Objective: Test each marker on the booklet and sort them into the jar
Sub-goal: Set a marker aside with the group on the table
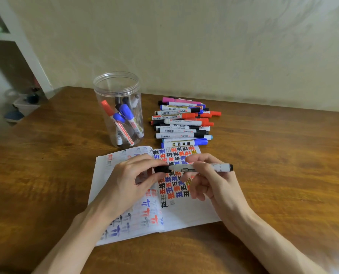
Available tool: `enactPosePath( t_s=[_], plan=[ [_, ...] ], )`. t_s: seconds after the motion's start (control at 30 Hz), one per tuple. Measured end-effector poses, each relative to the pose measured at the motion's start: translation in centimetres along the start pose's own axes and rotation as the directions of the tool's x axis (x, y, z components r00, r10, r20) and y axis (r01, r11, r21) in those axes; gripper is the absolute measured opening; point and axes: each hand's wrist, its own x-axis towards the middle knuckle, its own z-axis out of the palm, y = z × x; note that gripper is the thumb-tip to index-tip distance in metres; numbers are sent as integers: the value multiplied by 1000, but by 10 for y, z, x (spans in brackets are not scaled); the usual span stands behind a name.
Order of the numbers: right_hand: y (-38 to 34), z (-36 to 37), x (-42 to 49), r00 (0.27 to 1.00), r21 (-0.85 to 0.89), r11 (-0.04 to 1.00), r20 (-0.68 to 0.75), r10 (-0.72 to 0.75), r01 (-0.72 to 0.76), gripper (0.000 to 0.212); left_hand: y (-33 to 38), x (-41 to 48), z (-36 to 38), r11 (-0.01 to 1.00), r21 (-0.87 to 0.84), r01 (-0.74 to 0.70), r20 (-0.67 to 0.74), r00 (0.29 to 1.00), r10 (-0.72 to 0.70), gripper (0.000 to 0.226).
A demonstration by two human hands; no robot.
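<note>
— gripped at both ends: left hand (133, 180) pinches the black cap (161, 169), right hand (210, 180) curls round the white barrel of the marker (200, 167).
— where is it?
— level, just above the open booklet (184, 214), over its right page.
— and the rest?
— jar (118, 107), holding several markers, stands just beyond the booklet's left page; pile of markers (182, 123) lies beyond its right page.

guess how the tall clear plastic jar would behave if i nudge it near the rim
The clear plastic jar likely tips easily: it stands tall, looks thin-walled and holds only a few markers. Its smooth wall may feel slippery.
</note>
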Motion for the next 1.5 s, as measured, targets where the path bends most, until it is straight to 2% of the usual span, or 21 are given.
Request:
enactPosePath(
  t_s=[0.13, 0.23, 0.37, 0.53, 0.67, 0.9, 1.0, 1.1, 1.17, 1.2, 1.33, 1.4, 1.5],
  plan=[
    [0, -4, 0, 998, -146, 988, 44, -41, 47, 15, 0, -1, -1, 1000, 5, 12, 9, 1000, -12, 35],
    [-5, -16, 5, 994, -203, 979, 106, -13, 35, 15, -2, -2, -2, 999, -21, 32, -1, 999, -32, 34],
    [-6, -24, 11, 975, -432, 887, 211, -74, 160, 20, 0, -2, 0, 999, -23, 40, -24, 999, -41, 40],
    [4, -22, 12, 958, -459, 848, 224, -178, 265, 22, 2, -1, 0, 999, -9, 48, -65, 997, -49, 43],
    [9, -24, 14, 954, -447, 847, 208, -215, 288, 22, 5, 3, 1, 1000, 10, 28, -94, 995, -27, 35],
    [9, -34, 20, 956, -479, 838, 251, -154, 261, 21, 5, 9, -2, 998, 18, 54, -1, 999, -54, 37],
    [5, -39, 25, 951, -634, 716, 271, -149, 292, 31, 4, 17, -1, 996, 17, 89, 32, 995, -90, 35],
    [1, -49, 33, 915, -732, 552, 281, -290, 400, 32, 1, 24, 2, 990, -36, 135, 50, 990, -134, 54],
    [-2, -64, 41, 891, -774, 490, 203, -406, 400, 34, 0, 27, 2, 992, -27, 127, 60, 990, -125, 64],
    [-3, -75, 45, 885, -810, 470, 123, -450, 352, 33, 1, 28, 1, 993, -24, 115, 57, 992, -114, 62],
    [-7, -122, 62, 796, -886, 461, -248, -552, 44, 21, 5, 32, 2, 996, -2, 94, 40, 995, -94, 44],
    [-3, -138, 68, 772, -892, 450, -310, -554, -35, 20, 6, 35, 5, 995, 14, 101, 51, 994, -102, 41],
    [5, -144, 73, 797, -897, 424, -342, -497, -121, 21, 4, 40, 9, 995, 41, 88, 88, 992, -92, 39]
  ],
)
